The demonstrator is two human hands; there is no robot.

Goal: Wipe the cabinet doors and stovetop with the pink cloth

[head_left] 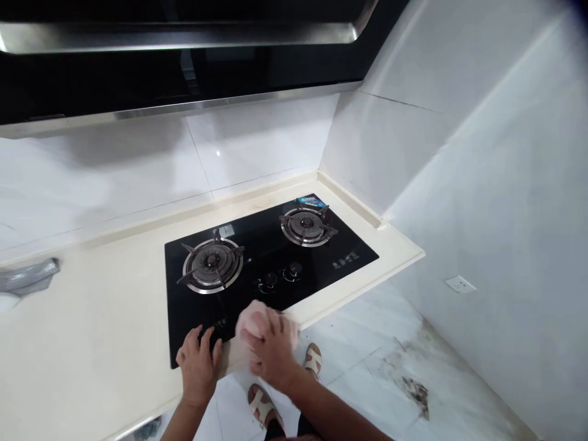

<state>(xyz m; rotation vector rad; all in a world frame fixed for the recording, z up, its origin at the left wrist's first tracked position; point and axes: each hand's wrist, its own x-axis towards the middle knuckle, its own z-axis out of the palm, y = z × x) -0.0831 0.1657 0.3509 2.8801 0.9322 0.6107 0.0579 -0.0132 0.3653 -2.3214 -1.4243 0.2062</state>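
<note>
My right hand [271,349] is closed around a crumpled pale pink cloth [252,318], slightly blurred, at the front edge of the black glass gas hob [257,229]. To its left, my left hand [199,361] rests with fingers spread on the hob's front left corner. Two round burners sit on the hob: the left burner [211,263] and the right burner [307,225], both with dark pan supports. Between them, nearer the front, are two black control knobs [270,280]. A blue sticker [310,201] marks the back right corner.
A cream countertop [101,318] surrounds the hob and ends at the right. Above hangs a black range hood [184,73] with a metal trim. Grey plastic wrapping [30,275] lies at the far left. A wall socket [460,285] is low on the right wall; the tiled floor [367,367] has dark stains.
</note>
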